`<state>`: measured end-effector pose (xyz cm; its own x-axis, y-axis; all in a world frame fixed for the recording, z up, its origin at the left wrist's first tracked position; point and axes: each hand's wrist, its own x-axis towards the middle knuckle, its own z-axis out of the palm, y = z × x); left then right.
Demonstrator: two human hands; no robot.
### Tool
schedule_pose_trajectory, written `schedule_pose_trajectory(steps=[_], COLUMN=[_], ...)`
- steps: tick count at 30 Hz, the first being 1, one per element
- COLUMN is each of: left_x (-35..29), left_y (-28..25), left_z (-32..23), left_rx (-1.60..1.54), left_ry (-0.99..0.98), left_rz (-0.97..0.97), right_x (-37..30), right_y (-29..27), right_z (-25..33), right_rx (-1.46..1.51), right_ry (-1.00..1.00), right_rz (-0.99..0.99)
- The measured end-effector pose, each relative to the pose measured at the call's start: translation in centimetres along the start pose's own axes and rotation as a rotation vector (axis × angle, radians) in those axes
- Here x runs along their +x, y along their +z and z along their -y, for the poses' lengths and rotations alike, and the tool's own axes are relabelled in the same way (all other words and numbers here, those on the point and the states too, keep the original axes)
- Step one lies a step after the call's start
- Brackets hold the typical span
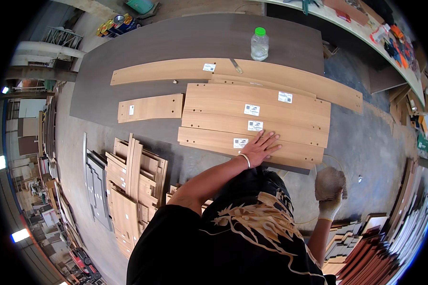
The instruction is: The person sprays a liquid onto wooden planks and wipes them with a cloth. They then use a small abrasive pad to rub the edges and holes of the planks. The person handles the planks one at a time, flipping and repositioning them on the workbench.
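My left hand [263,147] lies flat with its fingers spread on the nearest of several light wood boards [290,121]. These boards sit side by side, with drilled holes near their ends and white labels on top. My right hand [329,208], in a pale work glove, is off to the right of the table edge and grips a grey-brown cloth [330,183]. A shorter labelled board [154,107] lies to the left of the group. Behind it stretches a long board [157,71] with a small brush [236,66] resting on it.
A clear bottle with a green cap [259,46] stands toward the back of the dark tabletop [190,40]. Stacked wood pieces [128,190] are left of my body. A bench with tools [366,28] runs along the far right. Dark red slats [373,256] lie at lower right.
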<state>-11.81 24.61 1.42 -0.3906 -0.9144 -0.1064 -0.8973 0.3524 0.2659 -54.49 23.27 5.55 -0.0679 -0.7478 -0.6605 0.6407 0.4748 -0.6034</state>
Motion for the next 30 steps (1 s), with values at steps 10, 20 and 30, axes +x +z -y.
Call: schedule_pose_trajectory(steps=[10, 20, 30], left_x=[1.3, 1.0, 0.2], left_y=[-0.8, 2.7, 3.0], left_z=[1.5, 3.5, 3.8], left_rx=[-0.065, -0.035, -0.206], left_ry=[0.126, 0.258, 0.191], left_rz=[0.096, -0.038, -0.136], right_x=[-5.6, -7.2, -2.4], right_y=[2.2, 8.8, 24.6], right_z=[-6.6, -6.9, -6.8], right_rx=[-0.009, -0.092, -0.394], right_ry=[0.074, 0.058, 0.103], right_rz=[-0.113, -0.059, 0.182])
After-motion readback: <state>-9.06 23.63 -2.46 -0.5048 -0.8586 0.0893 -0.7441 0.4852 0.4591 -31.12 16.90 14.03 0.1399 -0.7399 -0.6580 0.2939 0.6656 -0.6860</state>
